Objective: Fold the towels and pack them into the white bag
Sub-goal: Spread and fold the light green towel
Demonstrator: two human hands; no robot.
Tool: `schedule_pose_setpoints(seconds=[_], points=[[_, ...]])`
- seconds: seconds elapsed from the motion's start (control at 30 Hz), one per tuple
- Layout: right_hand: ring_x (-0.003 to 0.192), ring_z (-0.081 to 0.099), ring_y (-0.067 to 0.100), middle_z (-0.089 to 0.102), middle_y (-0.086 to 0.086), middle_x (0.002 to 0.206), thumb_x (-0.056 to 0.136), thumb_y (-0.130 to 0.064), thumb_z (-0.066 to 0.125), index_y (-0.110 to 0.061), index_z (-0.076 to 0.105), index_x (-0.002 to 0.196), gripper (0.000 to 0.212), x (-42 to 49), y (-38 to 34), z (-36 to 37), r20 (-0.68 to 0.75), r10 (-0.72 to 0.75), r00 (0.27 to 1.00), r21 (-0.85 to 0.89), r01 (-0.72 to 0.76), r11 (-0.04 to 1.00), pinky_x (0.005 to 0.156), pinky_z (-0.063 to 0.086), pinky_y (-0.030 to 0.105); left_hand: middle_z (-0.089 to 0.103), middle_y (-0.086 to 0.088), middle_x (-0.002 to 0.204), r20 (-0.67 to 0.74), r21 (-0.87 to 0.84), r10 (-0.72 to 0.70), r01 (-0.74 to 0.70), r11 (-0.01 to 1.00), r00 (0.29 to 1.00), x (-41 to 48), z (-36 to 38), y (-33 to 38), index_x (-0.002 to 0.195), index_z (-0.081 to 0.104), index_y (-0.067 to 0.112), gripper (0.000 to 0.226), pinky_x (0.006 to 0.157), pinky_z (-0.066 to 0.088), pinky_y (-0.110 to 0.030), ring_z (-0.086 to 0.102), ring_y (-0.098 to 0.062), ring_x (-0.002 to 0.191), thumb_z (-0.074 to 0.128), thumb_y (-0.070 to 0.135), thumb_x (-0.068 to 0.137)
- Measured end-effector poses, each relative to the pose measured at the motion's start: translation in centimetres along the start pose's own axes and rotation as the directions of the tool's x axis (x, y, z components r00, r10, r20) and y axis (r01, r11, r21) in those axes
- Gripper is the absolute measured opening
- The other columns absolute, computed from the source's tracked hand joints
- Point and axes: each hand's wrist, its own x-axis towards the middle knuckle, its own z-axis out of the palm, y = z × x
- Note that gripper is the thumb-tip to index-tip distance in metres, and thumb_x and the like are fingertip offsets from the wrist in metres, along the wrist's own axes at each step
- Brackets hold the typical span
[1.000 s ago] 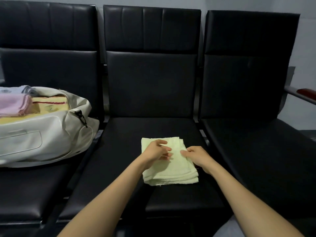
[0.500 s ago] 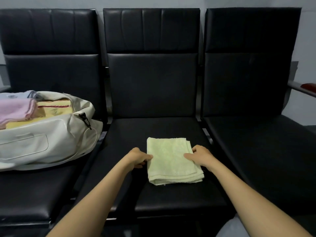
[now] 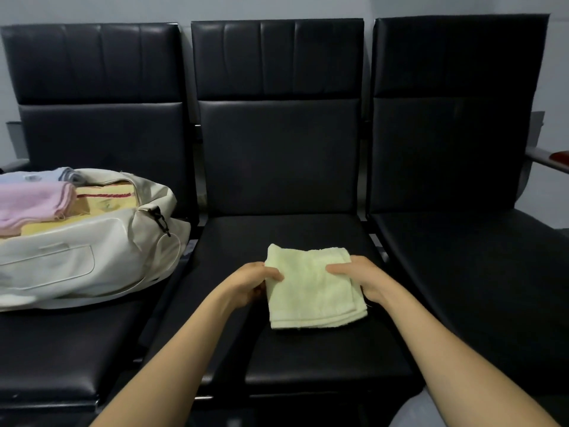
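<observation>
A folded pale green towel [image 3: 312, 291] is over the middle black seat [image 3: 308, 359], its left side raised a little. My left hand [image 3: 252, 280] grips its left edge, thumb on top. My right hand [image 3: 358, 278] grips its right edge, thumb on top as well. The white bag [image 3: 77, 260] lies open on the left seat. Inside it are a folded pink towel [image 3: 34, 203], a yellow towel [image 3: 104, 200] with a red stripe and a light blue towel [image 3: 40, 175].
Three black padded seats stand in a row against a grey wall. The right seat [image 3: 480, 272] has nothing on it. A red-topped armrest [image 3: 551, 160] sticks out at the far right edge.
Both hands moved from resting at the towel's sides to gripping its edges, thumbs on top. The towel's left side has come up slightly off the seat.
</observation>
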Motion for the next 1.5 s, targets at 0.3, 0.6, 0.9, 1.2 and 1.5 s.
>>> schedule_pose_setpoints(seconds=[0.3, 0.6, 0.9, 1.2, 1.5], points=[[0.12, 0.055, 0.015, 0.058, -0.009, 0.127, 0.084, -0.002, 0.067, -0.052, 0.061, 0.109, 0.057, -0.7, -0.9, 0.1, -0.004, -0.573, 0.819, -0.128, 0.568, 0.813, 0.102, 0.048, 0.04, 0.066, 0.002, 0.098, -0.196, 0.2, 0.548, -0.514, 0.834, 0.813, -1.4, -1.2, 0.7, 0.128, 0.053, 0.037, 0.056, 0.073, 0.055, -0.025, 0.065, -0.007, 0.078, 0.063, 0.002, 0.085], [0.116, 0.053, 0.008, 0.057, -0.005, 0.125, 0.08, 0.002, 0.07, -0.042, 0.063, 0.107, 0.052, -1.0, 0.0, 0.5, 0.033, -0.611, 0.791, -0.212, 0.603, 0.769, 0.093, 0.048, 0.022, 0.059, -0.006, 0.101, -0.296, 0.041, 0.46, -0.47, 0.882, 0.837, -1.9, -0.6, -0.8, 0.1, 0.047, 0.02, 0.037, 0.077, 0.048, -0.032, 0.055, -0.016, 0.089, 0.077, 0.024, 0.08], [0.098, 0.059, 0.014, 0.065, 0.004, 0.107, 0.088, -0.032, 0.068, -0.029, 0.06, 0.113, 0.026, -2.1, 1.2, 0.2, 0.283, -0.048, 0.958, -0.36, 0.153, 0.92, 0.081, 0.047, 0.025, 0.056, 0.001, 0.088, -0.156, 0.392, -0.015, 0.076, 0.917, 0.988, -3.1, -2.5, -1.7, 0.1, 0.057, 0.01, 0.045, 0.05, 0.038, -0.018, 0.051, -0.008, 0.069, 0.074, 0.045, 0.079], [0.092, 0.064, 0.013, 0.067, 0.005, 0.105, 0.088, -0.013, 0.065, -0.018, 0.055, 0.116, 0.03, -2.3, 0.5, 0.5, 0.225, -0.134, 0.965, -0.164, 0.173, 0.971, 0.069, 0.046, 0.021, 0.063, 0.0, 0.092, -0.214, 0.406, 0.25, -0.146, 0.902, 0.944, -3.1, -2.5, -2.4, 0.087, 0.059, 0.015, 0.031, 0.065, 0.043, -0.025, 0.059, -0.016, 0.085, 0.066, 0.044, 0.085], [0.075, 0.048, 0.009, 0.053, -0.003, 0.09, 0.086, -0.031, 0.066, -0.015, 0.053, 0.095, 0.023, -0.2, 1.9, 2.5, -0.049, -0.133, 0.99, -0.579, 0.08, 0.811, 0.063, 0.039, 0.024, 0.056, -0.01, 0.128, -0.283, 0.482, 0.033, 0.113, 0.869, 0.959, -0.9, -2.4, -3.8, 0.132, 0.05, 0.002, 0.074, 0.081, 0.045, -0.028, 0.056, -0.023, 0.112, 0.063, 0.055, 0.083]])
